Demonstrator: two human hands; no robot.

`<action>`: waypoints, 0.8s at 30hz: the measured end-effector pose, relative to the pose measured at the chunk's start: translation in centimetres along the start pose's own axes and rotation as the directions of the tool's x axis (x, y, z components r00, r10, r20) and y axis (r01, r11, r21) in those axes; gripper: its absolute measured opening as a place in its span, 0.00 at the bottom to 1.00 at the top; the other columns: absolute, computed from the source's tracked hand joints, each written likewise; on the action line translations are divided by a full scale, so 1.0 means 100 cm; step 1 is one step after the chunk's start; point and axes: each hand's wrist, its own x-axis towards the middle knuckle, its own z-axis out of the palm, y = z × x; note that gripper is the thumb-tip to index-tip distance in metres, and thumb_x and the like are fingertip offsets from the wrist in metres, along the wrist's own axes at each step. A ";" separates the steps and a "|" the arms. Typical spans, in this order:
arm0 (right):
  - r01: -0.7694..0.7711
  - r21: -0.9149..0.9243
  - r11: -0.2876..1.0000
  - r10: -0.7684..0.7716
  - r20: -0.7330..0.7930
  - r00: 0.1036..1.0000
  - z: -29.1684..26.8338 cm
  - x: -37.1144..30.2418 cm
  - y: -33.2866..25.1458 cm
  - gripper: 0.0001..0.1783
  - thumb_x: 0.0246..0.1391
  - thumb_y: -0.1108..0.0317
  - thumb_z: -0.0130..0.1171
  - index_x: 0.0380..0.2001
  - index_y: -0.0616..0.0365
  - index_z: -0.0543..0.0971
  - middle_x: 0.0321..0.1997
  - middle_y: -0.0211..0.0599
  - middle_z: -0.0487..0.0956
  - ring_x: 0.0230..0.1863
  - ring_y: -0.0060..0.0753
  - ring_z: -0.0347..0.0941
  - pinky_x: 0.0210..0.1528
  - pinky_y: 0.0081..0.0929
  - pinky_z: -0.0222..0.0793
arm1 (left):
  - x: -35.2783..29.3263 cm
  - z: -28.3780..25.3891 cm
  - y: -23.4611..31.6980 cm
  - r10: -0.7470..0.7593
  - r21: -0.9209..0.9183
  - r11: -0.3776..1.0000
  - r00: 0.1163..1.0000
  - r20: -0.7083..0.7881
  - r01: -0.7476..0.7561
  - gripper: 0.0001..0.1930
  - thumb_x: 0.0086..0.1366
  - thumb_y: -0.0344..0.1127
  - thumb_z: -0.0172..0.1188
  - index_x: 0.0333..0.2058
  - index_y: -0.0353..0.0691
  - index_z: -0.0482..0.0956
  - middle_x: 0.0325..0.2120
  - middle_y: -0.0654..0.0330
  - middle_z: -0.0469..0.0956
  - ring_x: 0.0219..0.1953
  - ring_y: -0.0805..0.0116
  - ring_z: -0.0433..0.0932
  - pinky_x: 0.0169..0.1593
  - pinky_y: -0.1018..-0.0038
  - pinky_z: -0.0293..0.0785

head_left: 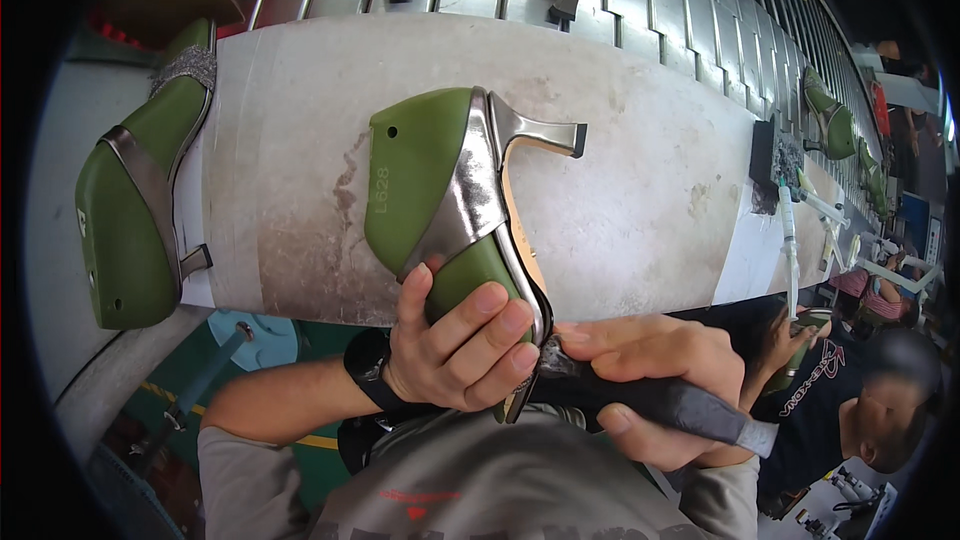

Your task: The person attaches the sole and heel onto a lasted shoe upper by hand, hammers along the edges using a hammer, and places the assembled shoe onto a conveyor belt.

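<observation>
A high-heeled shoe on a green last point(425, 185) is tilted over the table's near edge, its metallic strap and slim heel point(548, 132) pointing away from me. My left hand point(465, 345) is wrapped round its toe end, fingers across the green last. Close beside it, my right hand point(665, 370) grips a tool with a black wrapped handle point(660, 415) and a pale butt end. The tool's grey tip meets the sole edge near the toe; its exact kind is hidden by my fingers.
Another green-lasted shoe point(140, 205) lies at the left end of the worktable point(640, 210). Beyond the table runs a metal slat conveyor point(640, 0) carrying shoe heels. On the right are a dark block point(764, 165), a syringe-like tube point(788, 230) and a co-worker point(820, 410) holding a shoe.
</observation>
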 end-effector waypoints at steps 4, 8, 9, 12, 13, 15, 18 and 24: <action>-0.018 0.018 1.000 0.018 -0.003 1.000 0.003 -0.002 0.003 0.18 0.50 0.78 0.75 0.43 0.71 0.81 0.49 0.64 0.87 0.54 0.59 0.88 0.54 0.42 0.88 | -0.002 0.001 -0.002 0.011 0.014 1.000 1.000 0.003 -0.012 0.22 0.77 0.36 0.57 0.67 0.48 0.68 0.67 0.60 0.73 0.71 0.56 0.73 0.76 0.29 0.56; -0.038 0.073 0.997 0.047 -0.118 0.992 0.014 -0.015 0.008 0.18 0.51 0.77 0.75 0.43 0.71 0.81 0.50 0.64 0.87 0.55 0.57 0.88 0.55 0.42 0.87 | -0.002 0.002 -0.003 0.028 0.035 0.999 1.000 0.005 -0.028 0.23 0.77 0.36 0.58 0.67 0.49 0.68 0.67 0.60 0.73 0.71 0.56 0.73 0.76 0.28 0.55; -0.064 0.123 0.990 0.083 -0.159 0.984 0.014 -0.015 0.008 0.18 0.52 0.78 0.74 0.44 0.71 0.80 0.50 0.64 0.87 0.55 0.57 0.88 0.56 0.41 0.86 | -0.001 0.003 -0.004 0.028 0.035 0.999 1.000 0.004 -0.028 0.23 0.77 0.36 0.58 0.67 0.49 0.68 0.67 0.60 0.73 0.71 0.56 0.73 0.76 0.28 0.55; -0.094 0.175 0.980 0.121 -0.151 0.981 0.004 -0.005 0.006 0.18 0.56 0.78 0.72 0.48 0.70 0.79 0.52 0.63 0.87 0.55 0.52 0.88 0.58 0.39 0.84 | -0.001 -0.001 -0.002 0.024 0.019 1.000 1.000 0.016 -0.024 0.23 0.77 0.38 0.58 0.67 0.49 0.68 0.67 0.61 0.73 0.71 0.56 0.73 0.76 0.28 0.55; -0.163 0.193 0.967 0.183 -0.086 0.979 -0.003 0.002 0.005 0.17 0.57 0.78 0.71 0.48 0.70 0.79 0.52 0.62 0.87 0.56 0.51 0.87 0.59 0.39 0.83 | -0.002 -0.001 -0.002 0.016 0.018 1.000 1.000 0.024 -0.016 0.23 0.77 0.38 0.58 0.67 0.50 0.68 0.67 0.61 0.73 0.72 0.57 0.72 0.76 0.28 0.55; -0.287 0.224 0.931 0.294 0.003 0.956 -0.011 0.014 0.000 0.16 0.60 0.77 0.69 0.49 0.69 0.79 0.53 0.59 0.87 0.56 0.42 0.86 0.60 0.37 0.81 | -0.001 0.000 -0.003 0.005 0.018 1.000 1.000 0.028 -0.005 0.23 0.77 0.39 0.57 0.67 0.51 0.68 0.67 0.62 0.73 0.72 0.58 0.72 0.76 0.28 0.55; -0.398 0.393 0.829 0.421 0.033 0.907 -0.017 0.031 -0.005 0.15 0.61 0.76 0.68 0.49 0.69 0.79 0.53 0.56 0.88 0.55 0.37 0.85 0.60 0.35 0.80 | 0.000 0.003 0.000 0.004 0.029 1.000 1.000 0.016 -0.004 0.22 0.78 0.40 0.57 0.67 0.51 0.68 0.66 0.64 0.73 0.73 0.59 0.71 0.76 0.29 0.54; -0.436 0.327 0.839 0.433 0.084 0.897 -0.020 0.063 0.010 0.13 0.61 0.77 0.65 0.48 0.70 0.80 0.52 0.54 0.88 0.52 0.32 0.85 0.58 0.33 0.80 | 0.001 0.001 -0.001 -0.010 -0.004 1.000 1.000 0.011 0.010 0.22 0.75 0.42 0.58 0.65 0.52 0.69 0.65 0.66 0.74 0.73 0.62 0.70 0.76 0.29 0.52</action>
